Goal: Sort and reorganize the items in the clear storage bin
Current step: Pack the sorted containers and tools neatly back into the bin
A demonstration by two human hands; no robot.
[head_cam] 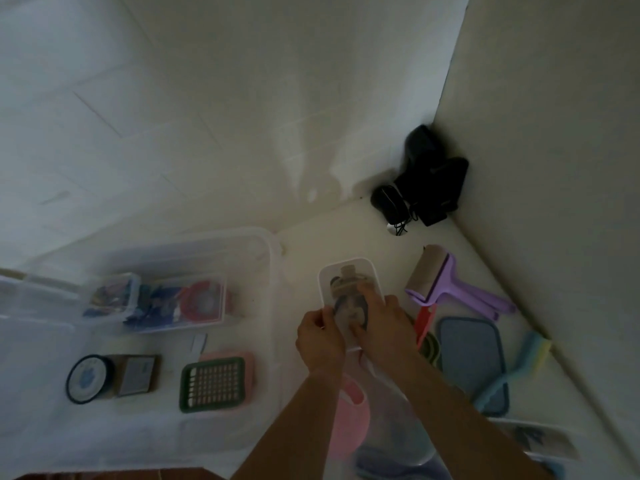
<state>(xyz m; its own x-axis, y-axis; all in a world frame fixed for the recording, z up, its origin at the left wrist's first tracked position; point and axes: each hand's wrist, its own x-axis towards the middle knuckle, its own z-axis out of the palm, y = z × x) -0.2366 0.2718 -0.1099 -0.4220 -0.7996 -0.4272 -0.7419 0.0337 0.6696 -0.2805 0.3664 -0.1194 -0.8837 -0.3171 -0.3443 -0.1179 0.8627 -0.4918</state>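
A large clear storage bin stands on the floor at the left. Inside it lie a smaller clear box of colourful bits, a red round item, a green grid grater on a pink tray, a round dark-rimmed tin and a brown packet. To the bin's right I hold a small white-rimmed clear container with dark objects inside. My left hand pinches its near left edge. My right hand grips its right side, fingers over the top.
Right of the container lie a purple lint roller, a blue-grey lid, a red strip and a teal and yellow brush. A pink item and clear plastic sit under my arms. Black gear fills the wall corner.
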